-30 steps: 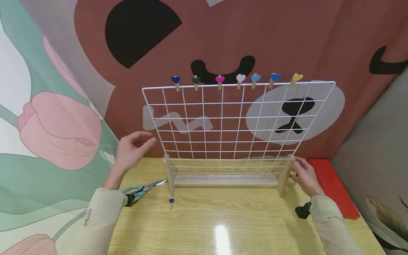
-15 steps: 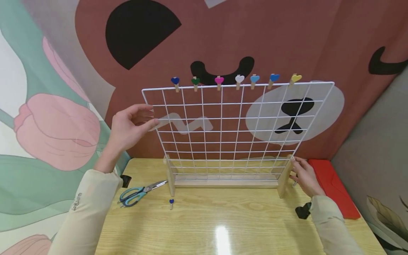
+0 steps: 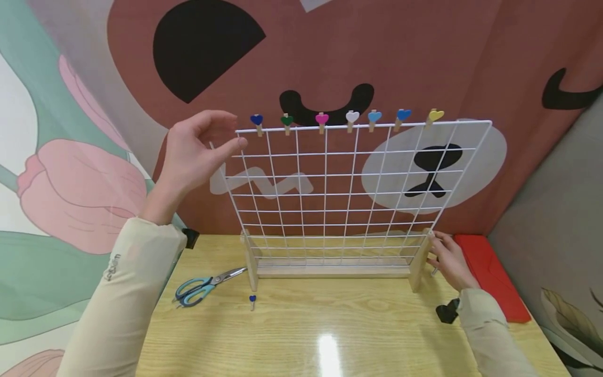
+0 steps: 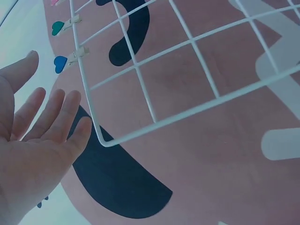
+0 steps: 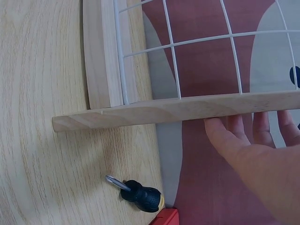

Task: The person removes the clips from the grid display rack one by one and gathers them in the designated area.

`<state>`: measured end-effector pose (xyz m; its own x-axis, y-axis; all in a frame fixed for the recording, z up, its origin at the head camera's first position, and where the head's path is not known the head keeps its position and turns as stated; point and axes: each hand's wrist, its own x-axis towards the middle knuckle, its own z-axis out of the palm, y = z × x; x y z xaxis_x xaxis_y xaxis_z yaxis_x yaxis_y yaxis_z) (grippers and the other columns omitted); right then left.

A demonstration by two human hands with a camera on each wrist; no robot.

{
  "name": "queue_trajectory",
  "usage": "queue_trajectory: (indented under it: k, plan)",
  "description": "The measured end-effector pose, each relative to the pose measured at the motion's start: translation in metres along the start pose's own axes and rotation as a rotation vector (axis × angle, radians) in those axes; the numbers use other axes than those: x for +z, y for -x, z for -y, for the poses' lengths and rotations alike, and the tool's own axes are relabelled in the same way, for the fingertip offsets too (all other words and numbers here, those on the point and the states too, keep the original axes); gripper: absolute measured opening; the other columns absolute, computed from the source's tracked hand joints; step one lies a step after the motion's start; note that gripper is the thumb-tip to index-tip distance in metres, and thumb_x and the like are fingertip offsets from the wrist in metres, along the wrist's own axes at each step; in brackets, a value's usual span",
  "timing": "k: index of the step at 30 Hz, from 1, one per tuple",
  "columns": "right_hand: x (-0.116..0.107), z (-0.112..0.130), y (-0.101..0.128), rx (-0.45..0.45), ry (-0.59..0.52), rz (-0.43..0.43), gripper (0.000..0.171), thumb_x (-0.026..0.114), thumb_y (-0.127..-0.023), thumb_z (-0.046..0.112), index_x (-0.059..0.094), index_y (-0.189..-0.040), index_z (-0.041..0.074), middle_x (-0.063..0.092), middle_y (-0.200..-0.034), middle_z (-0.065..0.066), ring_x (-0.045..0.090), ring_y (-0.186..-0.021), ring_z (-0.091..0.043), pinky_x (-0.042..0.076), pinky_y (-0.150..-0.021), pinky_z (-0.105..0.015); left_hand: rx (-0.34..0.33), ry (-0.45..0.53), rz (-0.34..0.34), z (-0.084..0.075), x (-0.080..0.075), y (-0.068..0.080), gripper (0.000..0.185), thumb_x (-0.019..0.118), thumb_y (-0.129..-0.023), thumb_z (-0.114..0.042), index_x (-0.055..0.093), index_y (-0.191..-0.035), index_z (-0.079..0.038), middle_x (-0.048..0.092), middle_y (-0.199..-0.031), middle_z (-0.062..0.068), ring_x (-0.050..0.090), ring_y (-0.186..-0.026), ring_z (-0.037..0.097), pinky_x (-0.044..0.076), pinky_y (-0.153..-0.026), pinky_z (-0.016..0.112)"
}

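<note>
A white wire grid [image 3: 348,183] stands upright in a wooden base [image 3: 330,269] on the table. Along its top bar sit several heart-topped clips, from a dark blue clip [image 3: 256,121] at the left to a yellow clip [image 3: 435,116] at the right. My left hand [image 3: 202,141] is raised beside the grid's top-left corner [image 4: 101,138], fingers [image 4: 61,117] straight and spread, holding nothing. I cannot tell whether it touches the wire. My right hand [image 3: 447,256] rests with straight fingers [image 5: 234,129] against the base's right wooden foot [image 5: 187,108].
Teal-handled scissors [image 3: 204,285] lie on the wooden table [image 3: 330,324] left of the base, and a small blue clip [image 3: 253,300] lies in front of it. A red box [image 3: 490,272] sits at the right edge. A black-handled screwdriver [image 5: 140,194] lies by the right foot.
My left hand has risen from just above the table to the grid's top-left corner. The right hand and the grid have stayed where they were.
</note>
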<state>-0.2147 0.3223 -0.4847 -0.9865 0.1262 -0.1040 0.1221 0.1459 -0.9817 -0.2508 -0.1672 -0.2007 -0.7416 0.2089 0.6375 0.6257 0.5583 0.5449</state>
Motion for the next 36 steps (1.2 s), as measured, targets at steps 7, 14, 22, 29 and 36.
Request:
queue_trajectory:
  k: [7, 14, 22, 29, 36]
  plan:
    - [-0.001, 0.0, 0.0, 0.002, 0.01, 0.003, 0.076, 0.034, -0.101, 0.048, 0.011, -0.148, -0.007, 0.022, -0.143, -0.027, 0.031, -0.128, -0.044, 0.049, -0.078, -0.021, -0.078, -0.026, 0.064, -0.009, 0.003, -0.018, 0.044, 0.074, -0.085, -0.03, 0.064, -0.124, -0.015, 0.065, -0.12, -0.001, 0.065, -0.101, 0.012, 0.049, -0.08, 0.021]
    - [-0.002, 0.0, -0.001, 0.007, -0.001, 0.017, 0.078, 0.035, -0.1, 0.049, 0.01, -0.149, -0.006, 0.019, -0.146, -0.028, 0.028, -0.131, -0.046, 0.049, -0.079, -0.021, -0.112, -0.105, 0.205, -0.012, 0.013, -0.03, 0.047, 0.067, -0.091, -0.031, 0.057, -0.134, -0.013, 0.063, -0.125, 0.004, 0.064, -0.108, 0.017, 0.05, -0.089, 0.035]
    - [-0.002, 0.001, 0.001, 0.018, -0.001, 0.026, 0.077, 0.034, -0.101, 0.049, 0.009, -0.15, -0.005, 0.018, -0.147, -0.027, 0.025, -0.133, -0.046, 0.048, -0.081, -0.021, -0.056, -0.138, 0.22, -0.009, 0.02, -0.038, 0.037, 0.063, -0.094, -0.028, 0.064, -0.126, -0.008, 0.07, -0.108, 0.011, 0.067, -0.098, 0.022, 0.05, -0.085, 0.039]
    - [-0.002, 0.001, 0.001, 0.026, -0.006, 0.027, 0.077, 0.035, -0.1, 0.049, 0.009, -0.15, -0.004, 0.017, -0.147, -0.028, 0.024, -0.134, -0.047, 0.048, -0.082, -0.022, -0.069, -0.135, 0.183, -0.012, 0.02, -0.041, 0.031, 0.059, -0.096, -0.027, 0.067, -0.12, -0.008, 0.07, -0.106, 0.007, 0.065, -0.094, 0.017, 0.048, -0.075, 0.026]
    - [-0.004, 0.001, 0.0, 0.028, -0.007, 0.034, 0.078, 0.035, -0.1, 0.05, 0.008, -0.15, -0.004, 0.016, -0.148, -0.028, 0.023, -0.135, -0.047, 0.048, -0.085, -0.026, -0.127, -0.118, 0.172, -0.015, 0.022, -0.043, 0.028, 0.059, -0.096, -0.027, 0.069, -0.116, -0.009, 0.07, -0.104, 0.006, 0.063, -0.089, 0.016, 0.044, -0.068, 0.026]
